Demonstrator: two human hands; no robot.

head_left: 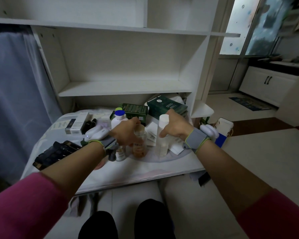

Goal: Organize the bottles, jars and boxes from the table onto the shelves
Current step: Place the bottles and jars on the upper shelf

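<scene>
2 pink sleeves [24, 204] reach out over the table [145, 173]. The left hand [126, 133] curls its fingers round an amber jar [139, 145]. The right hand [175, 126] grips a tall clear bottle [163, 144] just beside it. Behind them stand a blue-capped white bottle [119, 119] and 2 green boxes [136, 110], below the white shelves [124, 87].

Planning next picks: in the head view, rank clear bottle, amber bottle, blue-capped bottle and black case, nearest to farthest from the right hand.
1. clear bottle, gripped by the right hand.
2. amber bottle, just left, under the left hand.
3. blue-capped bottle, farther left, behind.
4. black case, far left table edge.
</scene>
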